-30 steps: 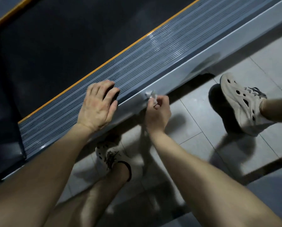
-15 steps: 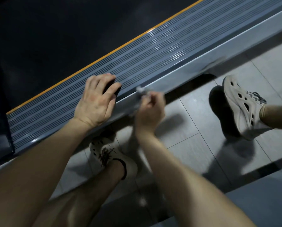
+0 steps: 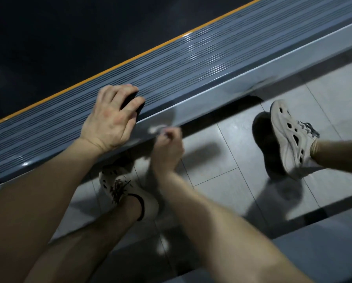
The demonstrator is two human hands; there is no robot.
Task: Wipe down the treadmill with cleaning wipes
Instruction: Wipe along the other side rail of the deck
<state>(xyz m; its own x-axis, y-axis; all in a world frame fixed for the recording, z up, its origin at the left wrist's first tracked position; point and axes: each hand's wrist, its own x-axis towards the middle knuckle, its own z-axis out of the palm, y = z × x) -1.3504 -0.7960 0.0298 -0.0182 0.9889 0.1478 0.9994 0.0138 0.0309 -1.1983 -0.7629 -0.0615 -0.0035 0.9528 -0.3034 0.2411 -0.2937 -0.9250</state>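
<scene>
Grey tiled floor [image 3: 222, 152] from 3 to 6 o'clock; treadmill [image 3: 211, 58] runs diagonally, 8 to 2 o'clock. Left hand [image 3: 111, 119] rests on ribbed side rail [image 3: 58, 127], fingers spread, holding nothing. Right hand [image 3: 167, 148] — blurred — pinches white wipe [image 3: 157, 129] against rail's outer face, at 4 o'clock of left hand. Pale shoes — right shoe [image 3: 289, 137] at 3 o'clock, left shoe [image 3: 128, 190] at 7.

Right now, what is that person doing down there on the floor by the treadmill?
A person is bent down beside the treadmill, cleaning it. The right hand pinches a small white wipe against the grey outer side of the frame, just below the ribbed foot rail. The left hand rests on that ribbed rail with fingers spread, probably for support. Both feet, in pale shoes, stand on the tiled floor.
</scene>
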